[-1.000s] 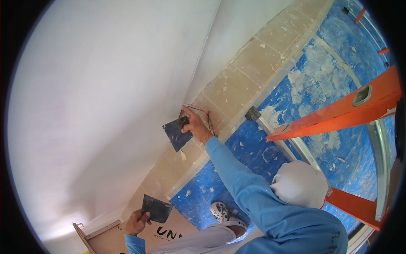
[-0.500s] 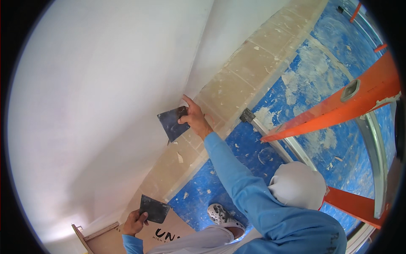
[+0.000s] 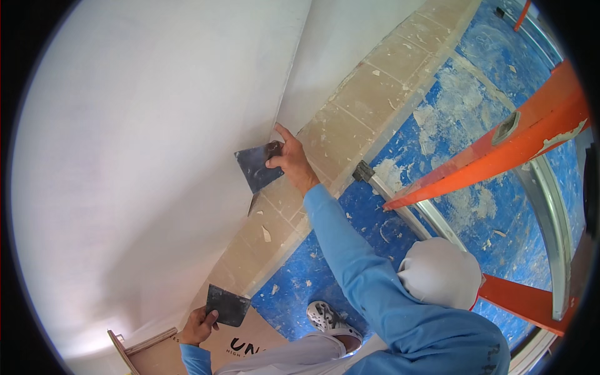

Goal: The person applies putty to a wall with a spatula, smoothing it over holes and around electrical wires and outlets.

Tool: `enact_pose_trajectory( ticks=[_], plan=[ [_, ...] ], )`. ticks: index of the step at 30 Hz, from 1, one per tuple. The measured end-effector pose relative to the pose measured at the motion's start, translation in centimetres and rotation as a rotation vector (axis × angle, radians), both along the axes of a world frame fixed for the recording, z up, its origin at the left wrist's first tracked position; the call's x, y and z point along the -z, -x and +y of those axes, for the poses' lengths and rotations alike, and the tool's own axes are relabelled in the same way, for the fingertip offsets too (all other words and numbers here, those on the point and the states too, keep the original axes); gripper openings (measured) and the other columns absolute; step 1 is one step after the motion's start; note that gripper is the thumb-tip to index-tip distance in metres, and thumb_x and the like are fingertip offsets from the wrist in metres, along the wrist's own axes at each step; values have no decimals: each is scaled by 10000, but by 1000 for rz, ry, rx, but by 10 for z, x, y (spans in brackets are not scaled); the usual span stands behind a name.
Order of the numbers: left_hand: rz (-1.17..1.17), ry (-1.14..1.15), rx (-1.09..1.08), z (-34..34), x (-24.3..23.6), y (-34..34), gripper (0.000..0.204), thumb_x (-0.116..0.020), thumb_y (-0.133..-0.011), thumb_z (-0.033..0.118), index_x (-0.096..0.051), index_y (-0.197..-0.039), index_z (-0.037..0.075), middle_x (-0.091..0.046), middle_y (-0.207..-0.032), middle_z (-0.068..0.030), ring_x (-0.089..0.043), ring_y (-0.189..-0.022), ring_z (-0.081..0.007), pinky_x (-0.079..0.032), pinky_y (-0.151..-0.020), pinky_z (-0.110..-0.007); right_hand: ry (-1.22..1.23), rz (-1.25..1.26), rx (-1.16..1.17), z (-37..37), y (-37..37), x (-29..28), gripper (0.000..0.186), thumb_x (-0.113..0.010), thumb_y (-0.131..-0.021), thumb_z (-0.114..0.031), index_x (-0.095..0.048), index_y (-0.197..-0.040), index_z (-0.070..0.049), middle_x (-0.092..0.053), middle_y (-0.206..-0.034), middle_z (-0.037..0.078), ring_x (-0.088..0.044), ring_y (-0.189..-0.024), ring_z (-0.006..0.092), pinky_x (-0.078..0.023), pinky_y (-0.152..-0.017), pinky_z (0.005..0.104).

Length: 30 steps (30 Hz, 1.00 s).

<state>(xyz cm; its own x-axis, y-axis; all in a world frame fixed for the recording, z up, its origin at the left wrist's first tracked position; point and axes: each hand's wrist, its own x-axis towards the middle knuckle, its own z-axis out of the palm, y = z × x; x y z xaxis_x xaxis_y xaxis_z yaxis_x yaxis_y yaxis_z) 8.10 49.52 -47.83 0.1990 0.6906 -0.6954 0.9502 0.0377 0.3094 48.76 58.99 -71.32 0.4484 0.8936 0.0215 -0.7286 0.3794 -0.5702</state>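
Note:
My right hand (image 3: 294, 161) reaches out at full arm's length, closed on a dark, square-bladed putty knife (image 3: 255, 167) with its index finger stretched along the top. The blade lies against or very near the low part of the white wall (image 3: 144, 125), beside the inner corner; exact contact cannot be told. Lower left, my left hand (image 3: 199, 326) grips a second dark putty knife (image 3: 227, 305), its thumb on the near edge. That blade is held apart from the wall. Both handles are hidden in my hands.
Tan tiles (image 3: 350, 115) spotted with dried bits edge the wall. Blue floor covering (image 3: 306, 262), smeared with white compound, runs beyond. An orange ladder (image 3: 487, 153) with metal parts stands at right. A printed cardboard piece (image 3: 187, 356) lies lower left. Rounded white cloth (image 3: 440, 274) shows beyond my right arm.
My right hand has moved slightly up in the picture, toward the wall corner, and its putty knife has turned a little. My left hand and its putty knife have barely moved.

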Motion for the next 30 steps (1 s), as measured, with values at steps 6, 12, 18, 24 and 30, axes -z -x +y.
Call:
enact_pose_trajectory(
  ticks=[6,12,18,24,30],
  plan=[
    [21,-19,-15,-2,0,0,275,-563,-929,217,-617,-885,-49,-606,-688,-79,-608,-592,-165,-466,-568,-303,8,-40,44,0,-21,-15,887,-565,-599,183,-332,-1444,47,-640,-1004,131,-617,-851,182,-500,-713,271],
    [27,11,-19,-1,-3,-4,279,-564,-939,219,-611,-896,-53,-620,-727,-79,-607,-614,-171,-485,-586,-308,-98,-3,33,0,-49,-27,890,-544,-596,161,-333,-1449,23,-630,-1098,145,-634,-925,185,-515,-740,269],
    [24,11,-15,-1,-3,-6,271,-559,-943,205,-622,-921,-58,-639,-738,-75,-611,-623,-167,-490,-592,-306,-120,167,15,-3,-43,3,904,-578,-585,135,-350,-1452,19,-616,-931,121,-616,-721,185,-511,-683,276],
    [6,-5,22,8,0,-4,280,-544,-949,206,-628,-955,-60,-653,-770,-84,-615,-633,-167,-493,-611,-304,182,-201,-39,-22,40,95,896,-573,-605,98,-319,-1460,12,-624,-968,154,-639,-738,183,-518,-647,280],
    [20,15,-16,1,-6,-5,310,-544,-952,244,-627,-961,-54,-651,-767,-95,-620,-655,-176,-486,-632,-315,271,-20,-398,-32,130,95,897,-610,-609,110,-335,-1457,14,-605,-878,123,-603,-697,161,-501,-628,278]
  ],
)
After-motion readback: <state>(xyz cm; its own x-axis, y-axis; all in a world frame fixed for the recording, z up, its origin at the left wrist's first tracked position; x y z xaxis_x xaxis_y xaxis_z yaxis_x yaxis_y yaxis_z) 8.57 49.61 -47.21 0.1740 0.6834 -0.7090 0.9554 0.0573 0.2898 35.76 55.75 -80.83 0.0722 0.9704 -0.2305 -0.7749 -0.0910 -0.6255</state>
